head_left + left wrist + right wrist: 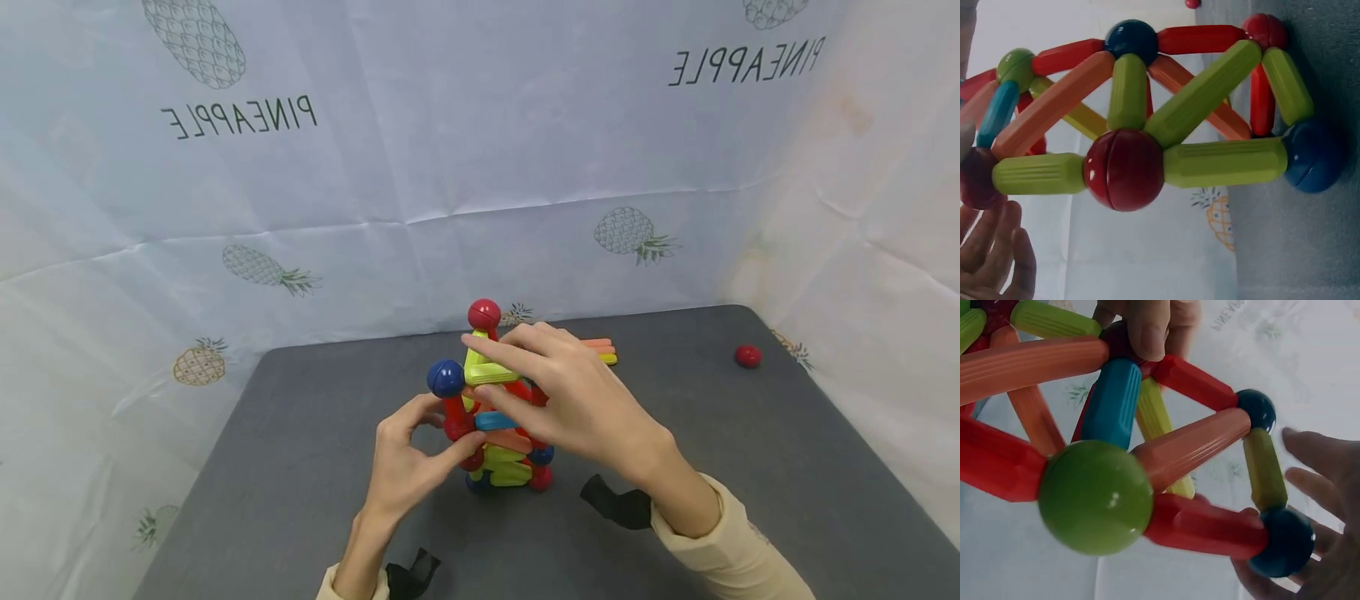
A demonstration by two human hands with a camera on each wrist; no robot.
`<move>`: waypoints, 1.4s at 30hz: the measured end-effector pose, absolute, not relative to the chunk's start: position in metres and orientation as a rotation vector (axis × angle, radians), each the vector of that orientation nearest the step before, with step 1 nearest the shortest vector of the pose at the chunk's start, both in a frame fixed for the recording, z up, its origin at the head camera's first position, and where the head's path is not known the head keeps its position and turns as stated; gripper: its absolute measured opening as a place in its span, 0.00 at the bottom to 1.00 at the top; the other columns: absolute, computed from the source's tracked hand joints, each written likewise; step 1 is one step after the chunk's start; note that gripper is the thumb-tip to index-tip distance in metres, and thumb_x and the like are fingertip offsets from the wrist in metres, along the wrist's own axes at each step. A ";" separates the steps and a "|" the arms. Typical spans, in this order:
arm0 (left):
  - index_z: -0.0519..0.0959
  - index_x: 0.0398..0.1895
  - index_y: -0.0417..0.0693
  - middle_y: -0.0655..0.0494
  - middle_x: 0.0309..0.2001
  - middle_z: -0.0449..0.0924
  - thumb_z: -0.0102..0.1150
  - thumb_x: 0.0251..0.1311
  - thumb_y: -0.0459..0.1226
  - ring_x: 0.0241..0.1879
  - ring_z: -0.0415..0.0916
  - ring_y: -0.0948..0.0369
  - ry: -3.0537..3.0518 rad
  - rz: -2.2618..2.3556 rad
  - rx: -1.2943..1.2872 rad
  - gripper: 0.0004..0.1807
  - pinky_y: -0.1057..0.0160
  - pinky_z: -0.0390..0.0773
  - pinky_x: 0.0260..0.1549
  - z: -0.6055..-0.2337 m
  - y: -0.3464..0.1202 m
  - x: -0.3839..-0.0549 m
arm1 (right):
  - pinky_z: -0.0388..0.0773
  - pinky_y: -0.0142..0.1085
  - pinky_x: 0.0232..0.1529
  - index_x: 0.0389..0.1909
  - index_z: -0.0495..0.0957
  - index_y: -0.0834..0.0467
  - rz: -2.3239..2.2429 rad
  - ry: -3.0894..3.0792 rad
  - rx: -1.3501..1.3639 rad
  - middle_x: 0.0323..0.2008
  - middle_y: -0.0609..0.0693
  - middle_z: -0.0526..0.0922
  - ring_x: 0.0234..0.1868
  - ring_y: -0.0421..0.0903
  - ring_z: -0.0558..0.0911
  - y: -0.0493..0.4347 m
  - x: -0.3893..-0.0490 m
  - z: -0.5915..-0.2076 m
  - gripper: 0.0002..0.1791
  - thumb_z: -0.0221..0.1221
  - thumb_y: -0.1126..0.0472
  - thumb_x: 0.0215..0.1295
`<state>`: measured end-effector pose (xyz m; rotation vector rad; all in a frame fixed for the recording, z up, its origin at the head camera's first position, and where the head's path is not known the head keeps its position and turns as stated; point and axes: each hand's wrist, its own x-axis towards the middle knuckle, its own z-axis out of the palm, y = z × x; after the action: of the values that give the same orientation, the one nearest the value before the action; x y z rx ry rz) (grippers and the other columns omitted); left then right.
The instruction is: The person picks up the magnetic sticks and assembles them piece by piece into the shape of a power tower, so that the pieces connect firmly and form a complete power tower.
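A tower of coloured rods and balls (502, 439) stands at the table's middle, between both hands. At its left side, my left hand (408, 458) grips a red ball (459, 427), with the thumb across its front. That thumb (1149, 334) also shows in the right wrist view, pressed on the dark red ball. My right hand (577, 392) reaches over the top with fingers spread and fairly straight, around a yellow-green rod (491, 372). In the right wrist view, its fingers lie beside and behind a blue ball (1282, 542). A blue ball (446, 378) and a red ball (483, 314) sit up top.
Orange and yellow rods (603, 350) lie behind the right hand. Farther right is a lone red ball (747, 357) on the dark grey table (315, 483). A pineapple-printed cloth (435, 167) hangs behind. Black straps (617, 502) hang by the wrists.
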<state>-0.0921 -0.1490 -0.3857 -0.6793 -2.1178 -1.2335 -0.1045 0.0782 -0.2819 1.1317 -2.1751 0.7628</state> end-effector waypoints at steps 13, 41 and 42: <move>0.83 0.54 0.49 0.54 0.44 0.89 0.72 0.58 0.31 0.42 0.85 0.65 -2.242 -1.372 -0.761 0.19 0.63 0.86 0.45 -0.386 -0.162 -0.096 | 0.83 0.43 0.45 0.52 0.85 0.61 1.230 -2.120 0.644 0.37 0.57 0.87 0.38 0.51 0.84 0.097 -0.196 -0.354 0.13 0.62 0.66 0.68; 0.50 0.81 0.50 0.49 0.68 0.66 0.72 0.50 0.62 0.66 0.64 0.57 -2.389 -1.407 -0.478 0.61 0.52 0.78 0.57 -0.385 -0.147 -0.076 | 0.78 0.62 0.59 0.49 0.85 0.61 0.561 -2.945 0.737 0.60 0.61 0.81 0.64 0.64 0.77 0.079 -0.248 -0.456 0.13 0.64 0.68 0.64; 0.50 0.81 0.50 0.50 0.67 0.66 0.74 0.48 0.61 0.65 0.64 0.57 -2.421 -1.408 -0.444 0.62 0.52 0.78 0.57 -0.385 -0.144 -0.074 | 0.80 0.60 0.57 0.49 0.86 0.61 0.557 -2.945 0.733 0.57 0.60 0.82 0.61 0.64 0.78 0.079 -0.248 -0.456 0.13 0.63 0.68 0.64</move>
<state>-0.0743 -0.1445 -0.3851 -0.4438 -2.4215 -1.4082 -0.2483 0.0786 -0.4562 0.7335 -2.9454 0.5568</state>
